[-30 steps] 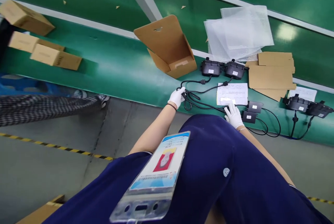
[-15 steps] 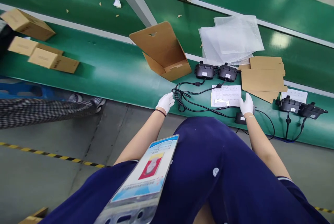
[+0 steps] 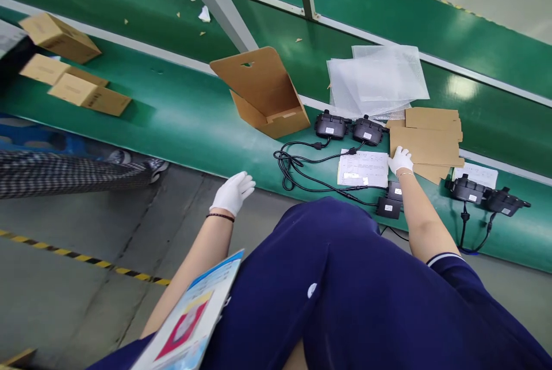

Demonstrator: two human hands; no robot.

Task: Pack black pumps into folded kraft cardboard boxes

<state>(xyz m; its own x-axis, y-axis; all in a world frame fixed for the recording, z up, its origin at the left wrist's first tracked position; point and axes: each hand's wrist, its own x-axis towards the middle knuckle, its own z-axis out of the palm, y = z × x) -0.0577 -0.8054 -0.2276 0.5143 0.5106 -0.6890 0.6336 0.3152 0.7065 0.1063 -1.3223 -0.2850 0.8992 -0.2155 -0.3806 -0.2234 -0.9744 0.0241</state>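
Note:
My left hand (image 3: 233,193), in a white glove, hovers just off the front edge of the green workbench with its fingers stretched out and nothing in them. Further right, my gloved right hand (image 3: 401,160) reaches to the left part of the flat cardboard pieces (image 3: 431,144), fingers apart; whether it touches them I cannot tell. Beside it lies a printed sheet (image 3: 362,167). Two black housings (image 3: 331,125) stand behind the sheet, their black cables (image 3: 297,168) looped on the bench. Two small black boxes (image 3: 388,207) sit near the front edge, partly behind my right forearm.
An open cardboard box (image 3: 267,96) stands left of the housings. Clear bubble bags (image 3: 379,79) lie at the back. More black housings (image 3: 468,189) are at the right. Closed cartons (image 3: 90,94) stand far left, near a person's checkered trouser leg (image 3: 77,174). A grey post (image 3: 215,2) rises behind.
My left hand has moved left, away from the cables and off the bench edge. My right hand has moved from the small black boxes up to the cardboard pieces.

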